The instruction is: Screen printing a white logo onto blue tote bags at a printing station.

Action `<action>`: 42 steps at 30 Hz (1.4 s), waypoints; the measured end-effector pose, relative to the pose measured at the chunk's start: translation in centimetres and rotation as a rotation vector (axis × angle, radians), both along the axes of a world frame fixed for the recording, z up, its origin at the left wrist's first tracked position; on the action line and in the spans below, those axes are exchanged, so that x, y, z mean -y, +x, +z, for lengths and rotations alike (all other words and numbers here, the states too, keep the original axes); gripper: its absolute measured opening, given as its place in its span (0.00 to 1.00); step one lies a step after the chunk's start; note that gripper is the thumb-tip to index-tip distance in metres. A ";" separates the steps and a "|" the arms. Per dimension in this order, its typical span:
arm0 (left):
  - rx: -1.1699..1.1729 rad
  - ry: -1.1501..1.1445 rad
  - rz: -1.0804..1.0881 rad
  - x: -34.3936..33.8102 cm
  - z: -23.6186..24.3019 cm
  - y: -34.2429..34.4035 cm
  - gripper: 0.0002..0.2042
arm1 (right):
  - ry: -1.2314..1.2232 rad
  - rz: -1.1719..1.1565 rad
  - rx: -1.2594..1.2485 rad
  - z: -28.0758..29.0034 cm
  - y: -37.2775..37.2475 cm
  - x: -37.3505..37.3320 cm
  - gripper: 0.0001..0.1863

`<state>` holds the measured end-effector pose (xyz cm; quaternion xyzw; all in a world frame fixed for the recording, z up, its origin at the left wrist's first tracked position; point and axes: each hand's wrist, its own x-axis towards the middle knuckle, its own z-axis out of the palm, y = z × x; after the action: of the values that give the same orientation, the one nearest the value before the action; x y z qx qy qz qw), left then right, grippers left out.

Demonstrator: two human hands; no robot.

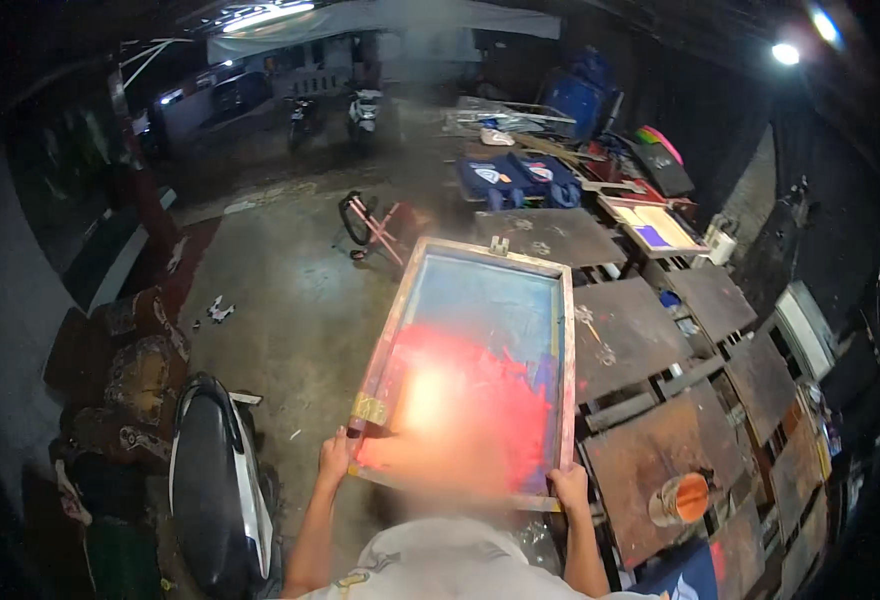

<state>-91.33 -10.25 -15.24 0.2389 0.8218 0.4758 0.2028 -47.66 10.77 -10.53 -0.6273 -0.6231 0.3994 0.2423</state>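
Observation:
A wooden-framed screen-printing screen (490, 290) is held up in front of my body, its lower edge close to my shirt. Bluish mesh shows in its upper half, while glowing red-pink ink or light covers the lower part. Near the lower left corner, my left hand (334, 457) is closed around the frame, just below a strip of yellowish tape. At the lower right corner my right hand (570, 486) grips the frame, thumb on its near side. A small metal hinge or clamp (500, 244) sits on the top bar.
Flat brown boards (650, 470) on a slatted rack line the right side, with an orange-filled tub (682, 498) on one. A second framed screen (653, 226) lies farther back near dark blue bags (518, 180). At left stand a motorbike seat (205, 480) and a patterned sofa (140, 370).

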 end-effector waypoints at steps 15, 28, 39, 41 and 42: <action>-0.044 -0.051 0.015 -18.6 2.9 -11.4 0.34 | -0.052 -0.004 -0.108 -0.7 -11.8 -19.2 0.12; -0.053 0.066 -0.280 -41.6 -0.1 -27.4 0.33 | 0.005 -0.273 -0.159 -0.8 -22.3 -27.7 0.11; -0.090 -0.007 -0.574 -59.3 3.0 -30.7 0.33 | 0.005 -0.573 -0.206 -1.4 -26.5 -31.5 0.11; -0.063 0.063 -0.598 -62.3 1.6 -30.4 0.34 | -0.066 -0.586 -0.118 -1.4 -25.8 -33.3 0.14; -0.060 0.063 -0.631 -63.7 1.9 -30.0 0.34 | -0.066 -0.619 -0.117 -2.1 -25.1 -34.1 0.14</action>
<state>-121.29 53.49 -13.37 0.5022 0.6975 0.4074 0.3087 -72.72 44.87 -12.67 -0.7707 -0.3741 0.3621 0.3674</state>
